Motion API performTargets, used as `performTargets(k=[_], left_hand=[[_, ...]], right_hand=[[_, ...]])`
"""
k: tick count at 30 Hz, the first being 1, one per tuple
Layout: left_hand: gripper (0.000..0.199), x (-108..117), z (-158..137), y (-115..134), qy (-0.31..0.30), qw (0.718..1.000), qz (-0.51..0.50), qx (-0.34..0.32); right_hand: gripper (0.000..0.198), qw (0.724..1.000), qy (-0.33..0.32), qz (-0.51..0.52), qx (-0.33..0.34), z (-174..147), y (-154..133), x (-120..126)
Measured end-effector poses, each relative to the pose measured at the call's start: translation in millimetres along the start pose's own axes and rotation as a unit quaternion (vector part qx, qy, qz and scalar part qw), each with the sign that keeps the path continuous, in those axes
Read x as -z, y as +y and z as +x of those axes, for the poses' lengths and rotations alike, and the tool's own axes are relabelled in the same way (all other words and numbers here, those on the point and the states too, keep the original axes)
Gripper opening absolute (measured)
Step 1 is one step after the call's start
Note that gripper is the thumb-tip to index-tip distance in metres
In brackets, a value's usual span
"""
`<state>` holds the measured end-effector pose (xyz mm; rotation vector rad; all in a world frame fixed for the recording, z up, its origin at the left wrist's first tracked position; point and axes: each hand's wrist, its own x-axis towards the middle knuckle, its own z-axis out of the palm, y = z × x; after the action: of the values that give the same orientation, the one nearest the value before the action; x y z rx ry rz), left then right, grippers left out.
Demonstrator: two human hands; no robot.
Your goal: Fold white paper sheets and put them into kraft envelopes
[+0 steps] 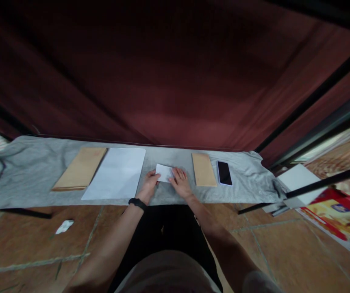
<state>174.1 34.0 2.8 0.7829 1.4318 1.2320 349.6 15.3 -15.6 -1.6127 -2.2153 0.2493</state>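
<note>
A small white piece of folded paper (164,172) lies at the middle of the cloth-covered table, between my two hands. My left hand (150,183) pinches its left edge, with the thumb on top and the other fingers curled beside it. On the paper's right edge rests my right hand (180,182), its thumb on the lower corner and its fingers over the right side, holding it. How far the fingers reach beneath the paper is hidden.
Left of my hands lie large white sheets (116,173) and a stack of brown envelopes (81,169). To the right are a smaller brown envelope (203,170) and a phone (224,173). A dark red curtain (162,81) hangs behind. A red-and-yellow box (342,215) stands at the far right.
</note>
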Motion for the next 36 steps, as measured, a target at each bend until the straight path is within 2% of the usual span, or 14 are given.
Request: performTargets(k=[3,5,7,9,13,14,16,18,21,23,26,29,32,36], left_hand=[[0.031,1,-8,11,0.01,0.999,-0.029,0.026],[0.029,4,-13,20,0.0,0.998,-0.05,0.037],[0.031,8,-18,26,-0.006,0.996,-0.075,0.045],[0.034,12,-24,29,0.0,0.995,-0.081,0.051],[0.041,6,-40,19,-0.024,0.996,-0.058,0.066],[0.044,2,-44,14,-0.043,0.995,-0.055,0.068],[0.047,-5,-49,4,-0.088,0.995,-0.024,0.043],[0.043,-7,-48,-4,-0.122,0.992,0.024,-0.003],[0.03,6,-37,-5,-0.156,0.984,0.077,-0.041],[0.026,20,-27,1,-0.181,0.978,0.099,-0.043],[0.023,38,-10,15,-0.203,0.963,0.16,-0.077],[0.025,41,4,28,-0.16,0.944,0.251,-0.14],[0.034,34,10,33,-0.071,0.92,0.325,-0.206],[0.044,23,-3,17,0.033,0.861,0.401,-0.312]], right_hand=[[0.053,0.997,0.008,0.044,0.057,-13,-7,8],[0.049,0.993,0.034,0.115,0.013,-14,-10,14],[0.041,0.97,0.066,0.224,-0.071,-10,-11,20],[0.033,0.92,0.081,0.355,-0.144,-5,-10,26],[0.032,0.772,0.099,0.584,-0.233,-3,-16,26],[0.032,0.747,0.107,0.609,-0.247,-5,-19,23],[0.03,0.723,0.117,0.626,-0.267,-9,-26,15],[0.027,0.713,0.116,0.63,-0.285,-15,-29,9],[0.027,0.692,0.116,0.636,-0.322,-21,-19,9],[0.03,0.693,0.103,0.631,-0.334,-24,-5,15],[0.028,0.715,0.065,0.61,-0.334,-29,14,24],[0.021,0.737,0.032,0.589,-0.33,-30,19,23],[0.016,0.75,0.03,0.572,-0.329,-25,15,14],[0.015,0.76,0.057,0.551,-0.339,-14,12,1]])
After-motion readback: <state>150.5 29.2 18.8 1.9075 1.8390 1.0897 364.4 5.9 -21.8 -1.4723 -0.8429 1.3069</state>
